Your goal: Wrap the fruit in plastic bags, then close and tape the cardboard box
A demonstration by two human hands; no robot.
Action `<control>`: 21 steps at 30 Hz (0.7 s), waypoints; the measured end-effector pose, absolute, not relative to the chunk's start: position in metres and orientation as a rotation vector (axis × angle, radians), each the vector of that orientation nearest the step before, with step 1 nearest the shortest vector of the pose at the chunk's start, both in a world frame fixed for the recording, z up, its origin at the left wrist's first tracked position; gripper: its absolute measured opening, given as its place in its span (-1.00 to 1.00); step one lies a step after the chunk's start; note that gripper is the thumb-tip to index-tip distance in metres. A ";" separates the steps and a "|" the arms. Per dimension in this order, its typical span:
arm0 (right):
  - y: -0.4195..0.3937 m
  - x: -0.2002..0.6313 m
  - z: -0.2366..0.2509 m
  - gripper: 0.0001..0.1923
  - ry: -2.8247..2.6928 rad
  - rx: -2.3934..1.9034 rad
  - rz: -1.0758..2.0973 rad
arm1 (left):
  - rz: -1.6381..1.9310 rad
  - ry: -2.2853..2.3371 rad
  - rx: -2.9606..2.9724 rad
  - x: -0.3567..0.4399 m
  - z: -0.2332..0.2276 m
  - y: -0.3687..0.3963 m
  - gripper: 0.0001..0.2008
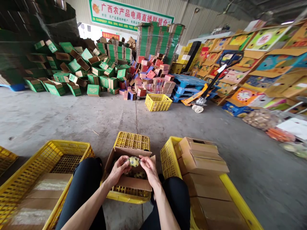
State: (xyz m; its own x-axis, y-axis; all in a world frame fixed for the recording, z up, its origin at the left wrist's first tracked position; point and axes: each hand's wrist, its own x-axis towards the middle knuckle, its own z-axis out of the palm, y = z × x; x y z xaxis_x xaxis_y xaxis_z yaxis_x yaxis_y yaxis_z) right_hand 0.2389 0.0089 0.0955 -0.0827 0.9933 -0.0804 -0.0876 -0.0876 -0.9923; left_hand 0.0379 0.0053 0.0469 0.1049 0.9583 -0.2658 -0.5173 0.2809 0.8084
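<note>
Both hands hold one small round yellow-green fruit (134, 161) between them. My left hand (118, 168) grips its left side and my right hand (149, 167) pinches its right side. The fruit hangs just above an open brown cardboard box (129, 182) that rests on a yellow plastic crate (132, 140) between my knees. More of the same fruit lie inside the box, partly hidden by my hands.
A yellow crate (49, 159) at my left holds flat cardboard. At my right, a yellow crate (168, 155) carries stacked closed brown boxes (201, 159). Beyond the concrete floor lie heaps of green and red cartons, another yellow crate (158, 102) and a pallet jack (201, 99).
</note>
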 end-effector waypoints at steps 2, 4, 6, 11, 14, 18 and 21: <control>0.007 0.238 0.097 -0.56 -1.130 -1.164 1.416 | 1.221 0.894 0.630 0.038 0.049 0.005 -0.47; 0.004 0.237 0.099 -0.44 -1.117 -1.160 1.482 | 1.230 0.896 0.655 0.037 0.049 0.004 -0.49; 0.003 0.236 0.102 -0.38 -1.112 -1.170 1.515 | 1.221 0.905 0.681 0.037 0.049 0.003 -0.50; 0.002 0.236 0.105 -0.46 -1.097 -1.196 1.486 | 1.180 0.928 0.688 0.037 0.046 0.003 -0.45; 0.003 0.236 0.104 -0.51 -1.101 -1.209 1.440 | 1.152 0.955 0.617 0.037 0.044 0.005 -0.42; 0.005 0.235 0.101 -0.52 -1.114 -1.190 1.428 | 1.153 0.984 0.509 0.036 0.040 0.009 -0.44; 0.006 0.235 0.099 -0.53 -1.139 -1.165 1.431 | 1.115 0.956 0.526 0.036 0.038 0.009 -0.45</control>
